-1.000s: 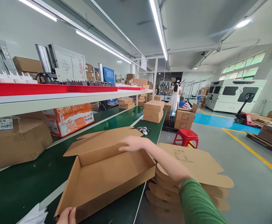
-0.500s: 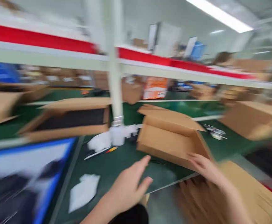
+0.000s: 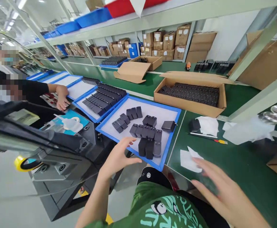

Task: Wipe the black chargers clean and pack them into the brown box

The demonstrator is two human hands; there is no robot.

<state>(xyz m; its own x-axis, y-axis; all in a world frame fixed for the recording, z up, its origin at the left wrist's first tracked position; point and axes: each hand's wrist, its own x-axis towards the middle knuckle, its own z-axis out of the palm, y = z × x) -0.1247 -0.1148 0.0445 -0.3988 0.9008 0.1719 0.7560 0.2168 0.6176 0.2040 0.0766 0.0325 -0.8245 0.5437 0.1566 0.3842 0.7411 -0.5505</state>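
Observation:
My left hand (image 3: 118, 156) hovers open at the near edge of a blue-rimmed tray (image 3: 169, 144) that holds several black adapters (image 3: 148, 139). My right hand (image 3: 218, 183), slightly blurred, is open with fingers spread above the green table, just right of a white paper scrap (image 3: 188, 158). Neither hand holds anything. Behind the tray stands an open cardboard box (image 3: 190, 106) filled with rows of black adapters.
More blue trays (image 3: 100, 101) with black parts run along the table to the left, where another person's hand (image 3: 62, 98) rests. A dark machine (image 3: 45, 139) stands at the left. White wrapping (image 3: 248, 131), a pen (image 3: 207, 136) and metal dishes (image 3: 275, 114) lie at right. Shelves hold boxes.
My view has swung left from the folded cardboard box to the tray of black adapters. Both hands have let go of the box and now hover open over the tray edge and table.

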